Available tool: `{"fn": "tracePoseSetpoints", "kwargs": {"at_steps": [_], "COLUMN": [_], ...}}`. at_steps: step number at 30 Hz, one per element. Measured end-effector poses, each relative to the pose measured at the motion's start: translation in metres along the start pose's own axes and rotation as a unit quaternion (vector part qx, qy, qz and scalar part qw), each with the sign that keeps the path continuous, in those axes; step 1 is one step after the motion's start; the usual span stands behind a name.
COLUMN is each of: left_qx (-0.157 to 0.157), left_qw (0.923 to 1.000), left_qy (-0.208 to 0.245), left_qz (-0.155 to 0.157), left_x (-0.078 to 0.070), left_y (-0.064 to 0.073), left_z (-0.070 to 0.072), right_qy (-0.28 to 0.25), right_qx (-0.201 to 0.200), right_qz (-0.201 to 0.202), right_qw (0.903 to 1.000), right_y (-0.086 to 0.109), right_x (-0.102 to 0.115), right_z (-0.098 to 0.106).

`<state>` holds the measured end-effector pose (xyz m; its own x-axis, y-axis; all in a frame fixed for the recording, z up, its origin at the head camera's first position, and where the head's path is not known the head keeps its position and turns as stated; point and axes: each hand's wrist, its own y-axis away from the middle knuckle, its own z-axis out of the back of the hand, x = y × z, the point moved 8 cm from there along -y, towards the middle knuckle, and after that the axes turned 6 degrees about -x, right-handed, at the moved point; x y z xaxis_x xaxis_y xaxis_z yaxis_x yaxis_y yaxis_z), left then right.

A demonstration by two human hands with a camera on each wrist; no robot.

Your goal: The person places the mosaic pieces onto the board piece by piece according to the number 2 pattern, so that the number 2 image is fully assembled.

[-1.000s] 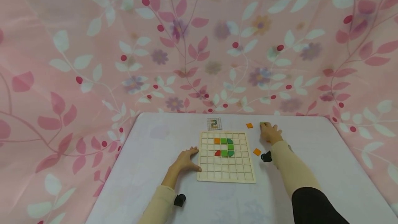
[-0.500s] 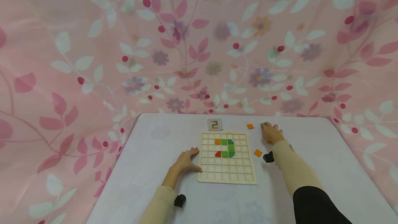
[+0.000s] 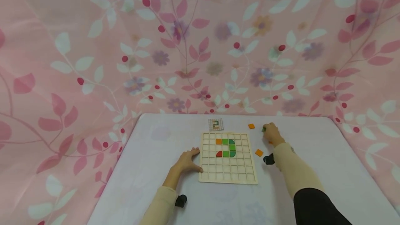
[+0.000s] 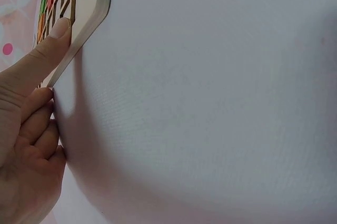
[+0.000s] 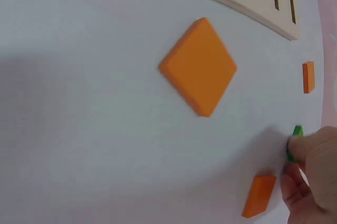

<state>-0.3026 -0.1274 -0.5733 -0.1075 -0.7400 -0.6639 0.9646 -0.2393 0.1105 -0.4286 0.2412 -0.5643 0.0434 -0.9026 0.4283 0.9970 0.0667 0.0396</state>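
Note:
A square wooden grid board (image 3: pixel 228 182) lies on the white table, with orange, green and red tiles set in its upper cells. My left hand (image 3: pixel 185 162) rests at the board's left edge, thumb and fingers spread; in the left wrist view the thumb (image 4: pixel 50 50) lies on the rim. Right of the board, my right hand (image 3: pixel 273 133) pinches a small green tile (image 5: pixel 297 130) between thumb and fingers. Its full shape is hidden by the fingers. An orange tile (image 5: pixel 258 196) lies close beside that hand in the right wrist view.
A small card (image 3: pixel 215 124) with a coloured pattern on a grid lies behind the board. One orange tile (image 3: pixel 251 126) sits at the back, and another orange tile (image 3: pixel 259 152) lies just right of the board. A floral pink cloth (image 3: pixel 187 44) hangs behind the table.
My right hand has drawn its fingers together on the green tile, which now looks tilted up between them. My left hand and the board have stayed in place.

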Motion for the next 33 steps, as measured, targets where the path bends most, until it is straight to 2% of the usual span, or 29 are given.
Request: {"fn": "tracePoseSetpoints", "kwargs": {"at_steps": [4, 8, 13, 18, 22, 27, 33], "left_qx": [-0.001, -0.002, -0.005, -0.006, -0.009, -0.006, -0.007], "left_qw": [1.0, 0.9999, 0.9999, 0.9999, 0.9999, 0.9998, 0.9998], "left_qy": [-0.008, -0.006, 0.005, 0.008, 0.014, 0.019, 0.016], "left_qz": [0.002, 0.008, 0.011, 0.003, 0.0, 0.004, 0.002], "left_x": [0.0, 0.001, 0.001, 0.0, -0.002, -0.001, 0.001], "left_y": [-0.002, -0.002, -0.001, 0.001, 0.001, 0.001, -0.001], "left_z": [0.002, 0.003, 0.003, 0.003, 0.004, 0.002, 0.001], "right_qy": [-0.069, -0.097, -0.117, -0.163, -0.206, -0.251, -0.345], "right_qx": [-0.043, -0.068, -0.087, -0.11, -0.142, -0.187, -0.208], "right_qz": [-0.019, -0.043, -0.039, -0.021, 0.006, 0.045, 0.066], "right_qw": [0.9965, 0.9921, 0.9885, 0.9802, 0.9682, 0.9487, 0.913], "right_y": [0.007, 0.017, 0.024, 0.03, 0.036, 0.048, 0.067], "right_x": [-0.006, -0.008, -0.003, 0.005, 0.013, 0.024, 0.04], "right_z": [0.002, 0.002, 0.004, 0.007, 0.012, 0.021, 0.033]}}
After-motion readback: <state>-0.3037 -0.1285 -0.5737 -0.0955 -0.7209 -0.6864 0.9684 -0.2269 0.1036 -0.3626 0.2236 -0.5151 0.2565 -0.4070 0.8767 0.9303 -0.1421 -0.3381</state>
